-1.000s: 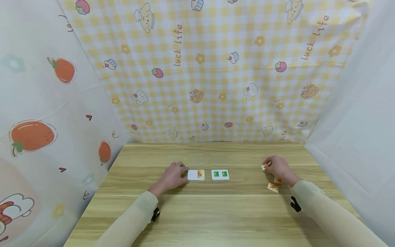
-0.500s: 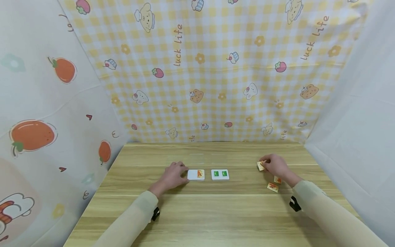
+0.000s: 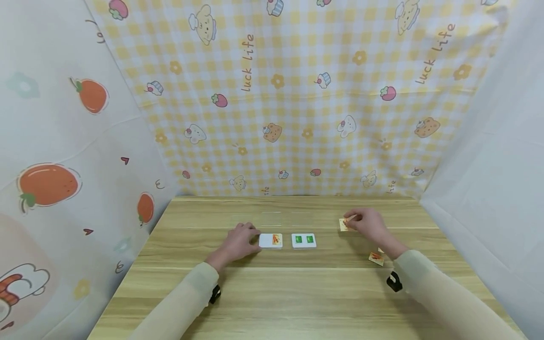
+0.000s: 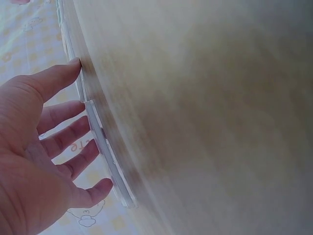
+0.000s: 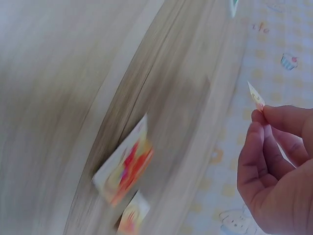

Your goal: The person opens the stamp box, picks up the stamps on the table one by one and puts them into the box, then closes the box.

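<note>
A white card (image 3: 265, 241) with an orange food picture at its right end lies on the table. At its left edge is my left hand (image 3: 238, 243), fingers spread and slightly bent. The left wrist view shows the fingertips right at the edge of the flat, clear-sided piece (image 4: 110, 154). Between thumb and index finger, my right hand (image 3: 369, 224) pinches a small picture card (image 3: 343, 225), held over the table's right part. Nearer the person lie two more small picture cards, one with red and orange (image 5: 129, 169) and one partly behind the wrist (image 5: 133, 213).
Another white card (image 3: 303, 241) with two green pictures lies right of the first. Behind them, faint clear rectangles (image 3: 271, 218) lie on the wooden table (image 3: 289, 293). A checked cloth (image 3: 297, 118) hangs at the back, with white cloth (image 3: 488, 165) on the right side.
My right hand has moved left with the small picture card, away from the two loose ones. The left hand has stayed at the white card.
</note>
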A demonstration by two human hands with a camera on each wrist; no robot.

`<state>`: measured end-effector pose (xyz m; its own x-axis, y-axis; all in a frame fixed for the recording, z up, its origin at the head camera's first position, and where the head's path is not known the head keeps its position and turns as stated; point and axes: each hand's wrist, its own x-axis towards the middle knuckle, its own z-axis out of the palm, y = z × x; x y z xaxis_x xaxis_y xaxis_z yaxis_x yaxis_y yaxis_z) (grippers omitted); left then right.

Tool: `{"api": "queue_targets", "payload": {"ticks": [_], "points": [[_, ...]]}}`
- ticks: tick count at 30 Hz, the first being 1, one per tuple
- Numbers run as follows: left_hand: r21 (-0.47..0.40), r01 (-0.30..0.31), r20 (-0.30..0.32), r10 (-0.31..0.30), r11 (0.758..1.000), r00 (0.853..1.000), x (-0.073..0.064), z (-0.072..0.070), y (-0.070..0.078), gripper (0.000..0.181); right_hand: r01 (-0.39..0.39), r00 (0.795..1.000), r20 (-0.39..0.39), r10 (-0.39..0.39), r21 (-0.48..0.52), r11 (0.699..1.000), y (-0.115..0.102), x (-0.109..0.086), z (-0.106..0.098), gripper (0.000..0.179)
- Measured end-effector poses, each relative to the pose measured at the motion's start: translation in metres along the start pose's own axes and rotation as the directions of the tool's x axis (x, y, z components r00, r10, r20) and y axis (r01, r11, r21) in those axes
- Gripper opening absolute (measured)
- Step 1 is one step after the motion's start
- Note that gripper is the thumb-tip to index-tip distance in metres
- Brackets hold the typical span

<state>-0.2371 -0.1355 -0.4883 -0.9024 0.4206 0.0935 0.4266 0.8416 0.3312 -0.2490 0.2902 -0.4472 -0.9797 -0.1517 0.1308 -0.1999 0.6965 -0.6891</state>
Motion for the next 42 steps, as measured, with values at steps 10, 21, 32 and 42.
{"api": "queue_targets", "payload": {"ticks": [10, 21, 32, 42], "points": [[0.026, -0.017, 0.006, 0.017, 1.000, 1.000, 0.001, -0.001, -0.001, 0.051, 0.025, 0.999, -0.030, -0.022, 0.099, 0.995, -0.021, 0.008, 0.021, 0.020], [0.023, -0.014, 0.011, 0.014, 1.000, 1.000, 0.001, -0.004, 0.002, 0.050, 0.049, 0.999, -0.024, -0.046, 0.162, 0.986, -0.046, 0.017, 0.048, 0.018], [0.037, -0.013, 0.021, 0.013, 0.999, 1.000, 0.000, -0.004, 0.003, 0.051, 0.069, 0.998, -0.001, -0.071, 0.217, 0.974, -0.082, 0.025, 0.083, 0.013], [0.039, -0.010, 0.020, 0.010, 0.999, 1.000, 0.001, -0.006, 0.004, 0.050, 0.050, 0.996, 0.060, -0.069, 0.284, 0.958, -0.107, 0.031, 0.119, 0.012]]}}
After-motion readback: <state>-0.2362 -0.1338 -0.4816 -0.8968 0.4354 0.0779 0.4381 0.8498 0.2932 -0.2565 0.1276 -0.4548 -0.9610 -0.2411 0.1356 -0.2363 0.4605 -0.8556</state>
